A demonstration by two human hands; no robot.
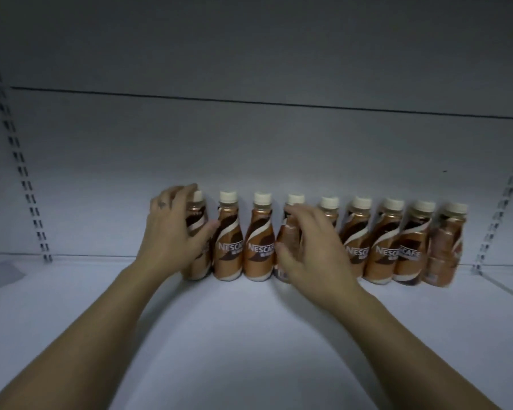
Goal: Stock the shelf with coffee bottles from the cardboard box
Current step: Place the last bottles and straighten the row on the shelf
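labels: NESCAFE on coffee bottles (323, 241), mid-frame row on shelf (249, 335)
left hand (172, 235): gripping leftmost bottle (196, 232)
right hand (311, 250): fingers curled round fourth bottle (289, 241)

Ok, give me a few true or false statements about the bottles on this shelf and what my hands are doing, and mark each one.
1. The coffee bottles stand upright in one row along the back of the shelf. True.
2. The bottle caps are dark red. False: the caps are off-white.
3. The left hand is at the leftmost bottle of the row. True.
4. The right hand rests flat on the shelf, well away from the bottles. False: it is raised in front of the middle of the row.
5. A cardboard box sits on the shelf beside the bottles. False: no box is in view.
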